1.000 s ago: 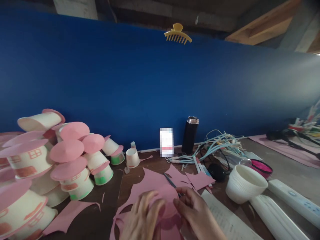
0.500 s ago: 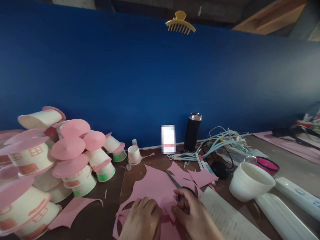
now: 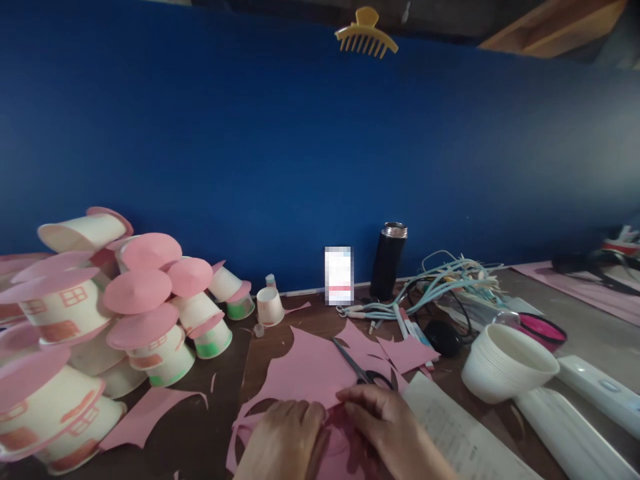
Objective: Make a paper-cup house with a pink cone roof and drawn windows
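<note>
My left hand is closed, fingers curled down on pink paper at the bottom middle. Close to its right, my right hand bends its fingers and thumb around a piece of pink paper between the two hands; its lower part is hidden. Beneath both lies a larger pink sheet with curved cut-outs along its edge. A pair of dark scissors rests on it just beyond my right fingers, untouched, with the handles toward me.
Left are stacked paper cups with pink cone roofs and a pink scrap. Behind stand a paper cup, a blurred bright screen and a black bottle. Right are cables, nested white cups and a printed sheet.
My right hand has shifted slightly down and away from the scissors, so their handles show more. The pink piece between my hands has changed position. The view has tilted a little.
</note>
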Available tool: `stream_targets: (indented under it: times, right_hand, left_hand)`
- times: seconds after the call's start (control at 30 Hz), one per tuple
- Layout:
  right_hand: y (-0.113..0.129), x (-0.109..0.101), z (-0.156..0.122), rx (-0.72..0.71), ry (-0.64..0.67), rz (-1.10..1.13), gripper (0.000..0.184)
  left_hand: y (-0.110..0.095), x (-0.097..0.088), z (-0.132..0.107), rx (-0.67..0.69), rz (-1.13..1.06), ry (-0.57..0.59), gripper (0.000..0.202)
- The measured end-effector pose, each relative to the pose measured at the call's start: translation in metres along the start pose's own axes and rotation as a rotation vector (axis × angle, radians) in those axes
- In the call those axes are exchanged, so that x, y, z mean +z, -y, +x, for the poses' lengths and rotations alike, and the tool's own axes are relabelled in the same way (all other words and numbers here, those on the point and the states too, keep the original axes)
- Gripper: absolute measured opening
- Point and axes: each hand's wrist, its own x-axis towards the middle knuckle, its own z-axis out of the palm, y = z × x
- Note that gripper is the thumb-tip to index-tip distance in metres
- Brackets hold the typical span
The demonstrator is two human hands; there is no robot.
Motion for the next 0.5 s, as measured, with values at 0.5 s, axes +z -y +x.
stream_targets:
  times: [0.5]
  right_hand:
    - [0.012, 0.009, -0.008, -0.067, -0.066, 0.087, 0.048]
  left_hand:
    - [0.004, 0.007, 0.011, -0.178, -0.255, -0.041, 0.021]
